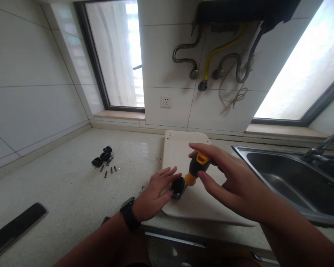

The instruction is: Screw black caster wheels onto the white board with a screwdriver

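A pale board with rounded corners lies on the speckled counter, small holes showing at its far corners. Near its front left corner sits a black caster wheel on a metal plate. My left hand, a dark watch on its wrist, steadies the caster between thumb and fingers. In my right hand is a stubby screwdriver with a black and yellow handle. It tilts down toward the right side of the caster's plate; where its tip meets the plate is too small to make out.
Several black casters lie on the counter at left, beside several loose screws. A long dark object rests at the lower left. On the right is a steel sink with a faucet. Hoses hang on the back wall.
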